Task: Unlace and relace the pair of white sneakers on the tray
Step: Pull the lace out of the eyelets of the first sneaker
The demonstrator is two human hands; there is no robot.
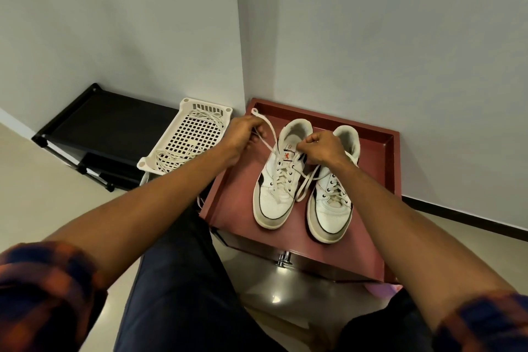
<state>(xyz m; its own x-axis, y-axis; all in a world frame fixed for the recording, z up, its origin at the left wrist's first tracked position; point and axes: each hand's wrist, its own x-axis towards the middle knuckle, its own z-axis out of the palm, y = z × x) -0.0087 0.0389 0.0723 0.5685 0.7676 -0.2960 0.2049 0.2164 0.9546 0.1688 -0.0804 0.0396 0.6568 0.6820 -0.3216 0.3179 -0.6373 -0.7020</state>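
Sneakers (300, 208), white low-top leather pair with black trim, sit side by side, toes toward the person, inside the dark red rectangular tray (380, 180) in the wall corner; right sneaker (331, 208) has lace across its eyelets; left sneaker (271, 203) has a flat white lace (270, 130) threaded through the lower eyelets, both ends pulled out at the top; left hand (243, 134) is over the tray's left rim, fingers curled round one lace end, strand looping up past the hand; right hand (323, 148) is over the left sneaker's collar, fingers pinching the other end, slack hanging down between the two shoes; white plastic lattice basket (185, 137) just beside the tray on its left, loose white laces (171, 156) lying in it; black low shoe rack (108, 123) beyond the basket, against the wall.
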